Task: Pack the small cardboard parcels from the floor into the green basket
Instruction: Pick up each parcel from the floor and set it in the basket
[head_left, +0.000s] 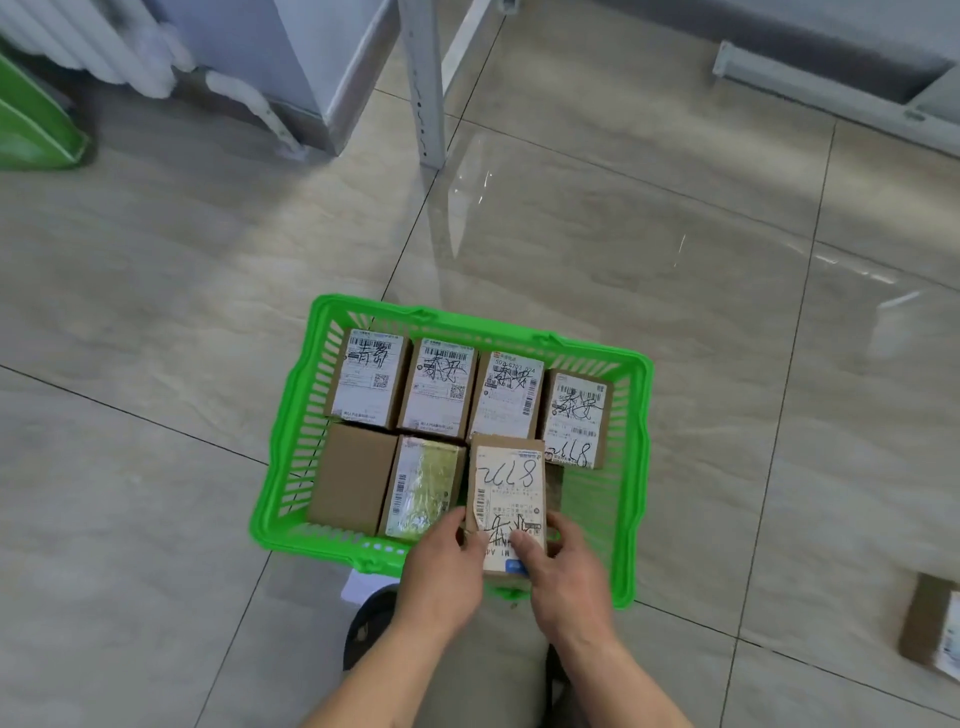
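A: Both the left hand (441, 569) and right hand (563, 574) grip a box (506, 499) over the green basket (291, 415), third slot of the near row.

B: It could ride up tilted on its neighbours. One box (930, 623) waits on the floor.

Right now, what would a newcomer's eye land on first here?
The bright green basket on the grey tile floor, mid-frame, holding rows of small labelled parcels. Next, both hands at its near edge: left hand and right hand share a grip on one parcel. Another parcel lies on the floor at far right.
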